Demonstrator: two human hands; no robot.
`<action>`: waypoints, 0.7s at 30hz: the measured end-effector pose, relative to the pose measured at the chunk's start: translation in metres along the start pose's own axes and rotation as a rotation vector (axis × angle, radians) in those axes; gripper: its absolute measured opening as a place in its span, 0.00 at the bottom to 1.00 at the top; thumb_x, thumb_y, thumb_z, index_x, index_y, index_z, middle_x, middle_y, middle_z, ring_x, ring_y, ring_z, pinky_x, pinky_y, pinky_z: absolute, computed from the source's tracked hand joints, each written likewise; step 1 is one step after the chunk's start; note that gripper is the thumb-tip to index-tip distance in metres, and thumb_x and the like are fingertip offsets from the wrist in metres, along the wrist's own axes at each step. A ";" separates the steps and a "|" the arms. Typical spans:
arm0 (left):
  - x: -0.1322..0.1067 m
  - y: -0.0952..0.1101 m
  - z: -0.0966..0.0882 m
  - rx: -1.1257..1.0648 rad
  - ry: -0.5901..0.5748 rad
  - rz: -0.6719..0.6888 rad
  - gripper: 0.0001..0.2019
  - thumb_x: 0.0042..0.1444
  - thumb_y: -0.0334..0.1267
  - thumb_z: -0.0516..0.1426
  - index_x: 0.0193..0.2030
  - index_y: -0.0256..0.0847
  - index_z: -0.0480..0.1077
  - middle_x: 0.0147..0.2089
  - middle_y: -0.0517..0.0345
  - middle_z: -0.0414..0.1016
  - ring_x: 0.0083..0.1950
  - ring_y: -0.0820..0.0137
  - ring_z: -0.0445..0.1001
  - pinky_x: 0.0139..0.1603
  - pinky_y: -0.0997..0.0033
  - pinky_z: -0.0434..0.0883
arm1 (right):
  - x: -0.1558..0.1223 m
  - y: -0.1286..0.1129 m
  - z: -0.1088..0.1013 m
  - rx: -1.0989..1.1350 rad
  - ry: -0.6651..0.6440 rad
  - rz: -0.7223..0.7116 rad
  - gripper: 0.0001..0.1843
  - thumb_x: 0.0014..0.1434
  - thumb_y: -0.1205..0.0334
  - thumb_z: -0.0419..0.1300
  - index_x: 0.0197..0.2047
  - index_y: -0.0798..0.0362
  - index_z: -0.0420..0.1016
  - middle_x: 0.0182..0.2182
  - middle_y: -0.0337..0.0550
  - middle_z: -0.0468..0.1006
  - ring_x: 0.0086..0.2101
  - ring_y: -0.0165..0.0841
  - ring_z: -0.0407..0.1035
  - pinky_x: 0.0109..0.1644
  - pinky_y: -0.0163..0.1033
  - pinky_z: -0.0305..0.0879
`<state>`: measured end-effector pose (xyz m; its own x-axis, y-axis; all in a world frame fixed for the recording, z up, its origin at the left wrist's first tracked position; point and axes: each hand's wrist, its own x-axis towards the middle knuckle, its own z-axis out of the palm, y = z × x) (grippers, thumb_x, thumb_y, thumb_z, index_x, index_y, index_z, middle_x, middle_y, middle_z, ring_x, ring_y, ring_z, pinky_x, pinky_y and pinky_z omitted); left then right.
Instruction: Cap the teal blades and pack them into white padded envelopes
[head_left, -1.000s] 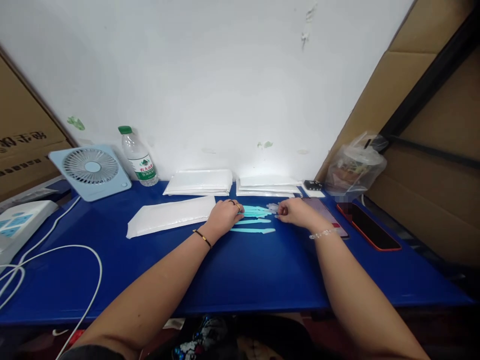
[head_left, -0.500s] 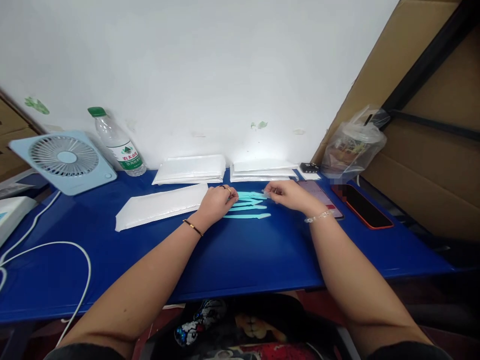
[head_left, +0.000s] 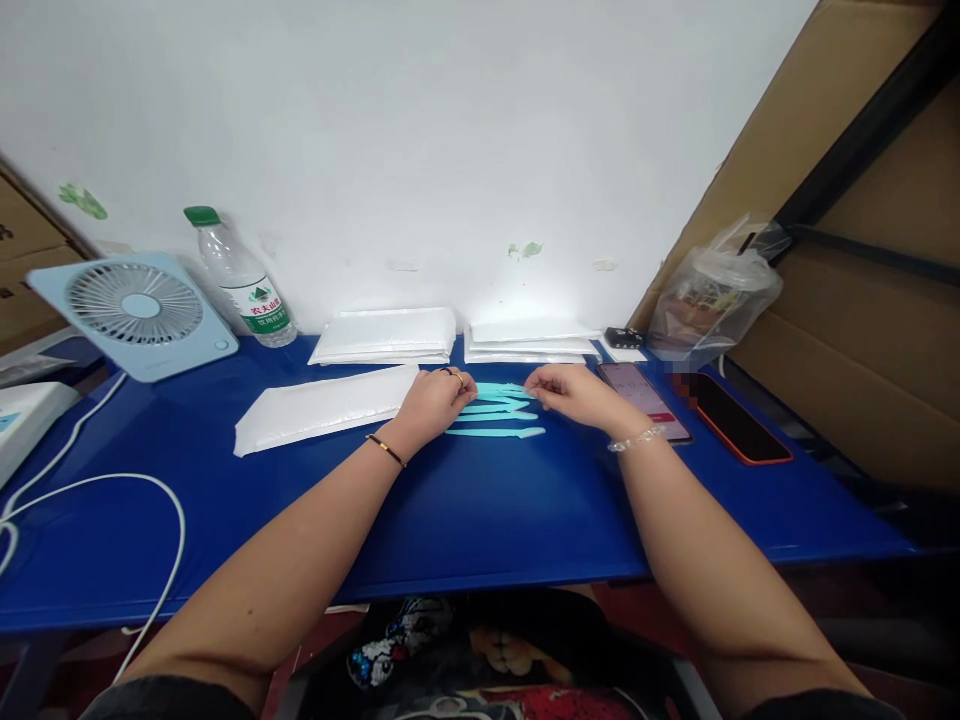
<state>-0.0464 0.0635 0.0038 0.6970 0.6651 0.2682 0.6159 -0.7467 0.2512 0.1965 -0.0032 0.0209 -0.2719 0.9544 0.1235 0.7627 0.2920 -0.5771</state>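
Several slim turquoise eyebrow razors [head_left: 499, 433], with wider angled tips at their right ends, lie side by side on the blue table [head_left: 495, 520]. My left hand [head_left: 435, 400] is closed in a pinch at the left end of the farthest razor [head_left: 498, 389]. Opposite it, the fingers of my right hand [head_left: 568, 392] pinch that razor's tip end. Something small and translucent shows at those right fingertips, too small to make out. Under and beside my left hand lies a white padded envelope [head_left: 322, 405], its right end partly covered.
White padded envelopes stand stacked in a left pile [head_left: 386, 337] and a right pile [head_left: 529, 345] by the wall. Two phones [head_left: 739, 420] [head_left: 637, 390] and a bagged cup [head_left: 712, 300] are at right. A fan [head_left: 139, 310], water bottle [head_left: 251, 290] and white cable [head_left: 176, 515] occupy the left.
The view has shifted slightly. My right fingertips have come a little closer to my left hand along the farthest razor; my left hand keeps its pinch.
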 end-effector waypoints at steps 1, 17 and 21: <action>0.000 0.000 0.000 -0.002 -0.001 -0.003 0.11 0.60 0.39 0.49 0.36 0.40 0.72 0.36 0.57 0.74 0.36 0.69 0.70 0.38 0.70 0.62 | 0.000 0.000 0.001 0.012 -0.003 0.005 0.10 0.57 0.62 0.54 0.39 0.54 0.74 0.27 0.40 0.76 0.26 0.29 0.68 0.31 0.33 0.61; -0.004 -0.002 -0.002 0.018 -0.082 0.028 0.08 0.57 0.39 0.54 0.38 0.43 0.74 0.41 0.60 0.76 0.39 0.69 0.72 0.39 0.71 0.63 | -0.001 0.019 -0.012 -0.257 0.119 0.044 0.07 0.53 0.66 0.57 0.35 0.54 0.76 0.34 0.44 0.78 0.34 0.34 0.69 0.37 0.36 0.61; -0.004 -0.005 -0.001 0.054 -0.106 0.063 0.09 0.57 0.43 0.55 0.40 0.44 0.74 0.42 0.60 0.75 0.38 0.69 0.72 0.36 0.72 0.63 | 0.005 0.021 0.003 -0.288 0.060 0.013 0.05 0.51 0.66 0.59 0.33 0.53 0.76 0.32 0.44 0.76 0.32 0.34 0.69 0.37 0.35 0.61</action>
<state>-0.0530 0.0645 0.0025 0.7679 0.6143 0.1815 0.5867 -0.7882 0.1857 0.2097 0.0081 0.0071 -0.2324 0.9575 0.1706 0.9034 0.2775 -0.3269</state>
